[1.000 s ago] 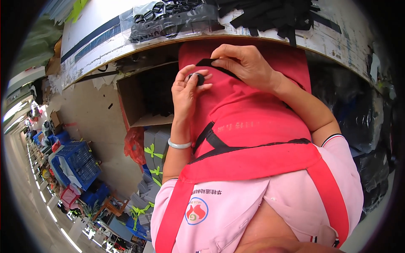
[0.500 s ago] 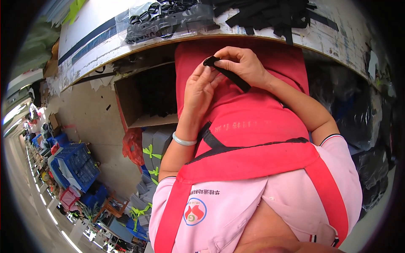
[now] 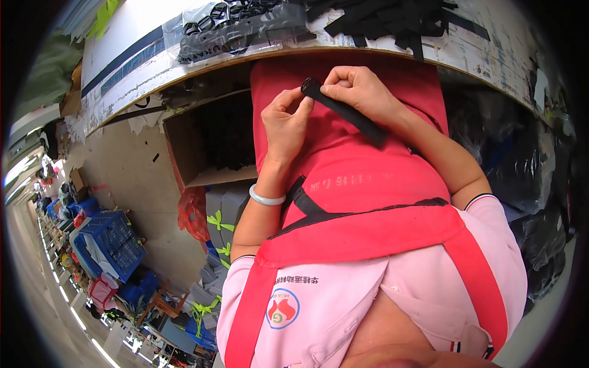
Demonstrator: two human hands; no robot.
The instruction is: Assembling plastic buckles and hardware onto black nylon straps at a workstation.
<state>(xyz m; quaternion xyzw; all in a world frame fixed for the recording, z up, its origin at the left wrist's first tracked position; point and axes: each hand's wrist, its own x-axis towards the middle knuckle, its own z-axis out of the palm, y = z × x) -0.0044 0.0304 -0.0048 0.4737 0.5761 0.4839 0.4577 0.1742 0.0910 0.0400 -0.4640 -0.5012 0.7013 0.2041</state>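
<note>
A black webbing strap point(image 3: 353, 116) slants across my lap, over the red apron point(image 3: 343, 165). At its upper left end is a small dark loop that looks like a plastic buckle point(image 3: 306, 86). My left hand point(image 3: 285, 126) pinches this buckle between thumb and fingertips. Close beside it, my right hand point(image 3: 362, 92) is closed on the strap, thumb and forefinger pressed on the band just by the buckle. The strap's loose end hangs down below my right wrist. How the strap passes through the buckle is too small to tell.
On the worktable point(image 3: 138, 52) ahead lie a clear bag of black buckles point(image 3: 236, 37) and a heap of black straps point(image 3: 386, 21). An open cardboard box point(image 3: 178, 147) with dark contents stands below its edge, left of my lap. Blue crates point(image 3: 113, 242) stand farther left.
More of the strap shows beyond the buckle, its loose end reaching farther down and right. My right hand has shifted slightly right, and my left fingers have bent in to the buckle.
</note>
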